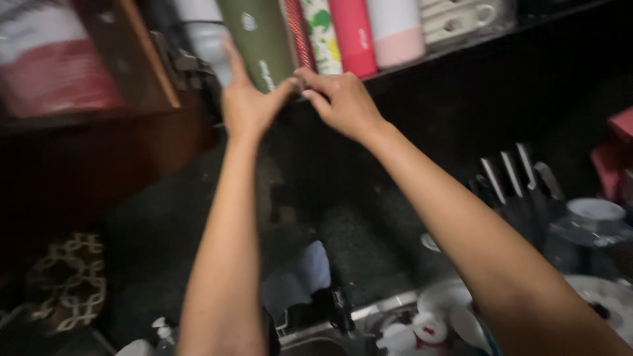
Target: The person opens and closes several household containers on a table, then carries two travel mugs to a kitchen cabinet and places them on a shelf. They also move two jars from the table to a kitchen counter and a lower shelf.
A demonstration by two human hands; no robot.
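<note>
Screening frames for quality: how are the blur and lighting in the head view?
Head view: dim overall, with the dark counter nearly black; motion blur smears the left hand, right hand and the tall olive-green metal bottle they hold; the red box at upper left is badly blurred; the knife handles at right stay readable.

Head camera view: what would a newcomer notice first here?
Both hands reach up to a green bottle on the shelf: the left hand grips its lower part, the right hand touches its base. Beside it stands a row of colourful bottles; knife handles stick up at the lower right.
</note>
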